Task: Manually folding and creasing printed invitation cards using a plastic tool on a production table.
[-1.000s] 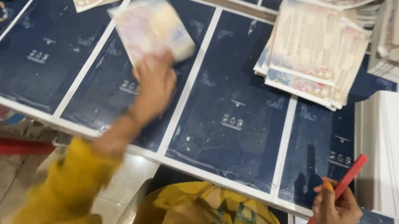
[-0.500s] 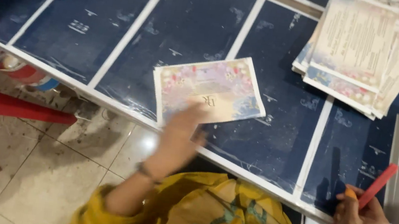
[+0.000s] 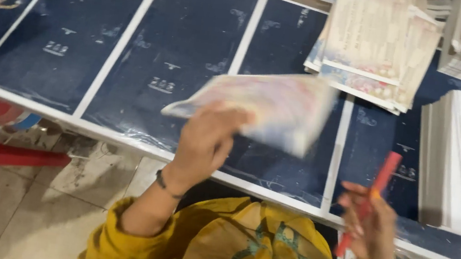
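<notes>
One pastel printed paper card [image 3: 267, 108] is pinched in my left hand [image 3: 206, 141], fingers closed on its near edge, held tilted just above the dark blue sheet-covered table [image 3: 135, 49]. My right hand [image 3: 367, 220] is wrapped around a red pen-like stick [image 3: 374, 186] at the near right. I judge my thin grip could let the blurred, swinging card slip and fall past the table's near edge onto the tiled floor [image 3: 19, 204]. Swung too far right, it might knock the fanned stack of similar printed cards [image 3: 367, 47] out of order.
</notes>
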